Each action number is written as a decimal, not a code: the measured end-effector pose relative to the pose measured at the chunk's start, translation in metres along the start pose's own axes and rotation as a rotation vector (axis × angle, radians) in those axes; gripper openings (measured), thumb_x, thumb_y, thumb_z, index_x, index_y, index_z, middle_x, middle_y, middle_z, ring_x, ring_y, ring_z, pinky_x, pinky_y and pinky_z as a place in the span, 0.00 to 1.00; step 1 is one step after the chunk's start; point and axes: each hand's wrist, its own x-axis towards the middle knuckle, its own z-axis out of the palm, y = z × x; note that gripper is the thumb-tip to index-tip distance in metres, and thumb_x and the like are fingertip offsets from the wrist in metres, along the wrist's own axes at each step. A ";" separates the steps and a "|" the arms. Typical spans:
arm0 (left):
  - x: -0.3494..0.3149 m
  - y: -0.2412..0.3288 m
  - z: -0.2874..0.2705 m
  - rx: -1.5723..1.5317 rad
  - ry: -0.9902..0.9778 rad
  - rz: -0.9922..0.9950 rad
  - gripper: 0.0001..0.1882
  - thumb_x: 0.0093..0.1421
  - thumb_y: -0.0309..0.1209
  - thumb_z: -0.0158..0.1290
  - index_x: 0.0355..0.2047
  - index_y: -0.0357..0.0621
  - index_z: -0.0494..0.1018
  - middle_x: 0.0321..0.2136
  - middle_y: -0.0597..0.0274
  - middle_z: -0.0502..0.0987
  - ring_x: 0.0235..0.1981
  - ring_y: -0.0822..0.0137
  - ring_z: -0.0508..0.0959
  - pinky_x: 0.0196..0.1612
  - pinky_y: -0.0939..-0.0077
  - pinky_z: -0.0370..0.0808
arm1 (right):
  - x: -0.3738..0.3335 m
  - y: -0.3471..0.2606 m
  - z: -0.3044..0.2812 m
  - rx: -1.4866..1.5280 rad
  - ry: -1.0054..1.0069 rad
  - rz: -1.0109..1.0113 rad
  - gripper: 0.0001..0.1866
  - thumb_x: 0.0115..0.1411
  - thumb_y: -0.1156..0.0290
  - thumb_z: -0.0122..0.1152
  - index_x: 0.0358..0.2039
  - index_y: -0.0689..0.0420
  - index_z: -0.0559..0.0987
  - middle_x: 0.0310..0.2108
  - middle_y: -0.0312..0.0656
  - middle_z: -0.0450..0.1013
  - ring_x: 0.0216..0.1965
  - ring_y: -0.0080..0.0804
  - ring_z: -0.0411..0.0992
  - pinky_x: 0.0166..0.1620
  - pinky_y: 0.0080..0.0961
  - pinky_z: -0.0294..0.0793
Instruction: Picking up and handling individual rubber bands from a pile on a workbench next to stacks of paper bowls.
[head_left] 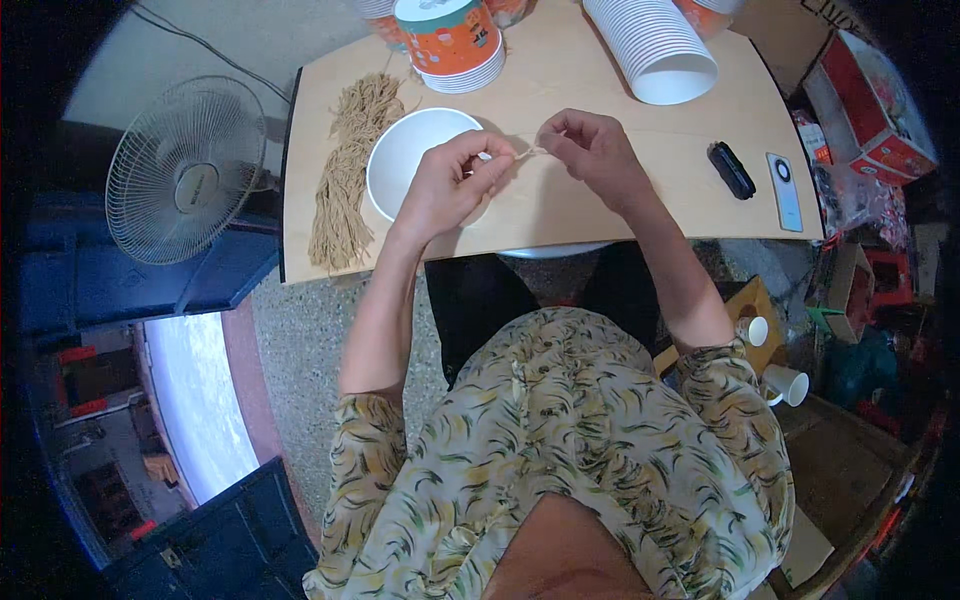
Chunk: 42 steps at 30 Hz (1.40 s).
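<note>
My left hand (447, 187) is closed, thumb and fingers pinching one end of a short tan paper cord (528, 152). The cord spans the small gap to my right hand (598, 162), which pinches it between thumb and forefinger. Both hands are raised over the table's near half. Directly beneath and behind my left hand stands a round white bowl (392, 150), partly covered by that hand. Along the bowl's left side lies a long heap of similar tan cords (345, 185).
Stacked orange-and-white paper tubs (455, 50) stand at the back of the table (700, 215). A stack of white tubs (655, 50) lies on its side. A black object (731, 170) and a phone (785, 190) rest at right. A fan (190, 180) stands left.
</note>
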 end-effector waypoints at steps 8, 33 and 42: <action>-0.001 -0.005 0.004 -0.031 0.070 0.062 0.07 0.62 0.27 0.57 0.38 0.36 0.78 0.25 0.68 0.77 0.23 0.82 0.72 0.25 0.85 0.69 | -0.001 -0.003 0.011 0.372 0.040 0.204 0.06 0.61 0.69 0.61 0.35 0.58 0.79 0.19 0.25 0.66 0.17 0.11 0.57 0.20 0.11 0.54; -0.011 0.002 0.013 0.285 0.313 0.349 0.06 0.56 0.25 0.61 0.35 0.39 0.79 0.25 0.61 0.79 0.25 0.75 0.76 0.30 0.80 0.73 | 0.003 0.003 0.026 0.501 -0.029 0.339 0.06 0.59 0.72 0.61 0.30 0.61 0.79 0.17 0.30 0.64 0.13 0.14 0.55 0.15 0.14 0.49; 0.000 -0.007 -0.011 -0.296 0.078 -0.213 0.08 0.59 0.30 0.60 0.38 0.41 0.79 0.27 0.71 0.79 0.28 0.83 0.74 0.28 0.88 0.68 | 0.006 -0.009 0.005 0.291 0.032 0.070 0.08 0.60 0.70 0.61 0.38 0.58 0.82 0.22 0.28 0.69 0.20 0.12 0.57 0.21 0.14 0.55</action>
